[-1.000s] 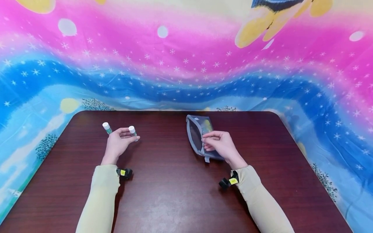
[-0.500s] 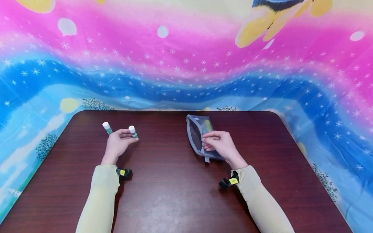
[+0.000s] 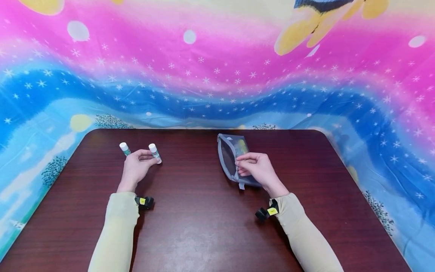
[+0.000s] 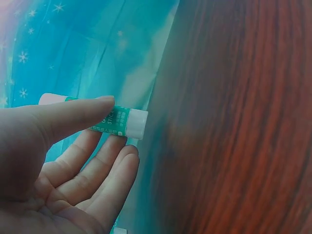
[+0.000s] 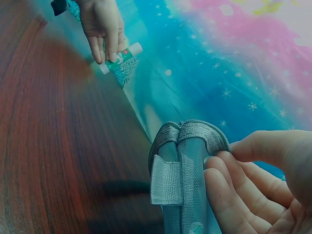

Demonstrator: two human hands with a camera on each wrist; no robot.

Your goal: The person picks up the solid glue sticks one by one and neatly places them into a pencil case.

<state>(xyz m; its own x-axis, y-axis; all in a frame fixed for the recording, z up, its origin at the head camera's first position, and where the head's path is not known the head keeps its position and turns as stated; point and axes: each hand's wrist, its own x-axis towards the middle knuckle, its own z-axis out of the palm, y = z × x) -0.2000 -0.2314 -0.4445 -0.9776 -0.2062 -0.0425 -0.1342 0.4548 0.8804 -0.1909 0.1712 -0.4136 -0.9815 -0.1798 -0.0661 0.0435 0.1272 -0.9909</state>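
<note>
Between thumb and fingers, my left hand [image 3: 137, 166] pinches a green glue stick [image 4: 119, 121] with white ends. In the head view this glue stick tilts, its white cap upward. Just behind the left hand a second glue stick [image 3: 124, 148] stands on the table, its lower part hidden by the hand. My right hand [image 3: 259, 168] pinches the near side of the opening of a grey mesh zip pouch [image 3: 223, 160]. The pouch's zip is undone and its mouth gapes toward the left. A yellow-green patch shows on the pouch's far side.
The dark red-brown wooden table [image 3: 190, 211] ends at a straight back edge with rounded corners. Right behind it hangs a colourful snowflake-patterned cloth [image 3: 204, 83]. A small fabric tab [image 5: 166, 180] sticks out from the pouch's zip end.
The glue stick in my left hand has risen slightly and shifted in the fingers, so its lower white end now shows below the thumb. My right hand and the pouch stay still.
</note>
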